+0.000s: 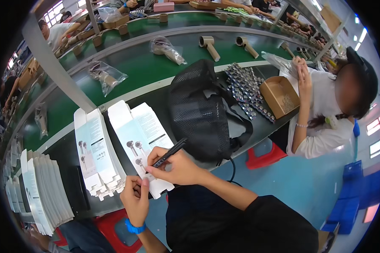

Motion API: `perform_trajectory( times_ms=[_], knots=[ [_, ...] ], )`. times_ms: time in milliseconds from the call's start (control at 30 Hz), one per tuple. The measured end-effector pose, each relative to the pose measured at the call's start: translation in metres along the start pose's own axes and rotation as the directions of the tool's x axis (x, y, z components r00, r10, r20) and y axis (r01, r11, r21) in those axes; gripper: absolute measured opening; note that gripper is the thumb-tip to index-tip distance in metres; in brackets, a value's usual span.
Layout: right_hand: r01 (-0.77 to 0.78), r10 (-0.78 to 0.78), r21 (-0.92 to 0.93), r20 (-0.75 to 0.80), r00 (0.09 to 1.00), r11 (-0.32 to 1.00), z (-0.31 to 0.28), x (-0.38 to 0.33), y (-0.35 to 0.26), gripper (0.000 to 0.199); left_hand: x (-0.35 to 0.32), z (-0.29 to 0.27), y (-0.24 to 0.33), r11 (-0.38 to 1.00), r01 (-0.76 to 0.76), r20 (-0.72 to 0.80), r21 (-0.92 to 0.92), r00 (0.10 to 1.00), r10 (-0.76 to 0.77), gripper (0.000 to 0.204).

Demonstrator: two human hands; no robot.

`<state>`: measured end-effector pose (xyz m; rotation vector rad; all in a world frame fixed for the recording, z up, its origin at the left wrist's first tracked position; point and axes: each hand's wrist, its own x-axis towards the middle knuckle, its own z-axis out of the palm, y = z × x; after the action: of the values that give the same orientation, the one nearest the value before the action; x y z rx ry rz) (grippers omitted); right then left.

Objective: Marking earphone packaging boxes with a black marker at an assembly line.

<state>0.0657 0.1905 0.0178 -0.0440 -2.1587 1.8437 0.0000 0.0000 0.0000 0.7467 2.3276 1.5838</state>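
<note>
"Pen (169, 154), which hand has it, please?"

"The right hand (181, 168) has it. The thumb and fingers close around it, and it leans, with its upper end beyond the hand and to the right. The lower end points down at the carton (150, 122). If it touches the card, I cannot tell."

"And where is this carton exactly?"

"It lies flat, partly under the right hand and reaching away beyond it. It is white and pale blue, with earphones printed on it."

"How is the left hand (137, 201)?"

"It is narrow: the fingers are curled, with the thumb near them. It is just beside the near end of the carton. If it pinches something small, I cannot tell. A blue band (135, 227) is on its wrist."

"What is around the hands?"

"Beyond the left hand, to its left, lies a pile of cartons (90, 143). Farther left is a leaning stack (50, 189). Beyond the right hand, to its right, sits a black bag (194, 122). Well apart on that side, a co-worker (318, 97) is near a brown box (279, 98)."
</note>
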Motion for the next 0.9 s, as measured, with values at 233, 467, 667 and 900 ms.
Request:
perform_trajectory(
  times_ms=[233,467,667,900],
  knots=[
    [-0.016,0.016,0.059,-0.007,1.000,0.998,0.003,0.003,-0.001,0.011,0.000,0.001,-0.004,0.998,-0.003,-0.012,-0.068,1.000,0.002,0.021],
    [0.018,-0.017,0.039,-0.024,1.000,0.999,0.003,0.000,0.000,0.011,0.001,0.000,-0.003,1.000,-0.021,-0.004,-0.022,1.000,0.021,0.021],
    [0.059,-0.059,0.011,-0.057,0.997,0.998,0.003,0.001,-0.001,0.012,0.000,0.004,-0.006,0.998,-0.035,-0.030,-0.051,0.999,0.033,0.021],
    [0.116,-0.115,0.017,-0.062,0.991,0.993,-0.002,0.006,0.000,0.012,0.006,0.005,-0.023,0.995,-0.094,0.006,0.021,0.996,0.094,0.022]
  ],
)
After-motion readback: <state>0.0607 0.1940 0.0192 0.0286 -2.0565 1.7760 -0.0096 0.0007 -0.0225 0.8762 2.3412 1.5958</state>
